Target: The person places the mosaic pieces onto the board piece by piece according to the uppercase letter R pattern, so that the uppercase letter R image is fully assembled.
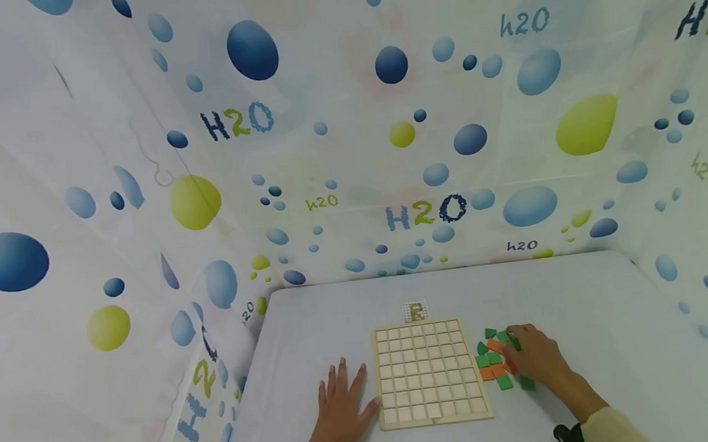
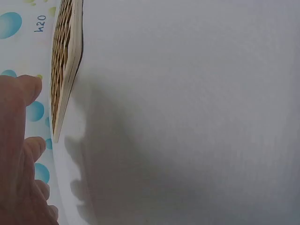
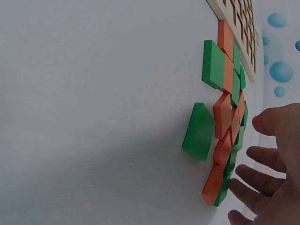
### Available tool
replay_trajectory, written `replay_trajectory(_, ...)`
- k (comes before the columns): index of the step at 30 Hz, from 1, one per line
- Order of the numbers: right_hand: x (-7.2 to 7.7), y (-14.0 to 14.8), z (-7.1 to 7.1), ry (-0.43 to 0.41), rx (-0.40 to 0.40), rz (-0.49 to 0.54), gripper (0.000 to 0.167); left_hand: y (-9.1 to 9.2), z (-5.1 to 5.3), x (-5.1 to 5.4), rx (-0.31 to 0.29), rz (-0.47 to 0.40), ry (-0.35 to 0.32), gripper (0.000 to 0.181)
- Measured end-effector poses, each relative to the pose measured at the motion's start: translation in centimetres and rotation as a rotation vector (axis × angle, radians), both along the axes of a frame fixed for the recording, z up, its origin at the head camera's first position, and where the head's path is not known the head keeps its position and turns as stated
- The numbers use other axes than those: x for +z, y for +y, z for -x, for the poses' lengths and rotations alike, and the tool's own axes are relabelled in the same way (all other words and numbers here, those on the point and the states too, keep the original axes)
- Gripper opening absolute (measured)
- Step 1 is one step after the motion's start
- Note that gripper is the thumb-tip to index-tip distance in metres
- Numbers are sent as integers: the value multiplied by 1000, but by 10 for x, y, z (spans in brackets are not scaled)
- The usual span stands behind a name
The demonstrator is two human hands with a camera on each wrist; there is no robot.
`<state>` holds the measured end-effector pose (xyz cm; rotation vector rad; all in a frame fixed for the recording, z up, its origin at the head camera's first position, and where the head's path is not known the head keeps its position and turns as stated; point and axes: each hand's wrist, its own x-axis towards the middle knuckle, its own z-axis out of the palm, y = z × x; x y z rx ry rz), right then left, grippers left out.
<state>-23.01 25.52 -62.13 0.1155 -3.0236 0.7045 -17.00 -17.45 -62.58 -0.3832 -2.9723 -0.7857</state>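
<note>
A wooden grid board (image 1: 431,376) with square compartments lies on the white table. The left hand (image 1: 341,415) rests flat beside its left edge, fingers spread, the thumb by the frame. Right of the board, green and orange tiles (image 1: 497,370) lie in a loose cluster. Over the cluster's right side is the right hand (image 1: 541,357), its fingers bent down; the head view does not show whether they touch a tile. In the right wrist view the right hand (image 3: 276,164) has its fingers apart, beside the tiles (image 3: 222,115), with nothing visibly held.
A small card (image 1: 415,311) with a gridded pattern lies just behind the board. Behind the table (image 1: 312,323) hangs a white curtain (image 1: 327,55) with blue and green drops. A dark object (image 1: 569,437) is at the right sleeve.
</note>
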Motion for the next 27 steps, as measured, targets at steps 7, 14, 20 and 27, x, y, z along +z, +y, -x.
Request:
replay_trajectory(7,4,-5,8,21,4,-5,44,4,4,-4,-13,21,-68,65)
replay_trajectory(14,-1,-5,24,19,27,29,39,4,8,-11,-63,33,-92,57)
replay_trajectory(20,-2,-6,39,4,66,124,33,3,8,-11,-64,15,-117,55)
replay_trajectory(27,-7,-9,47,31,121,171,21,5,6,-11,-62,11,-127,54)
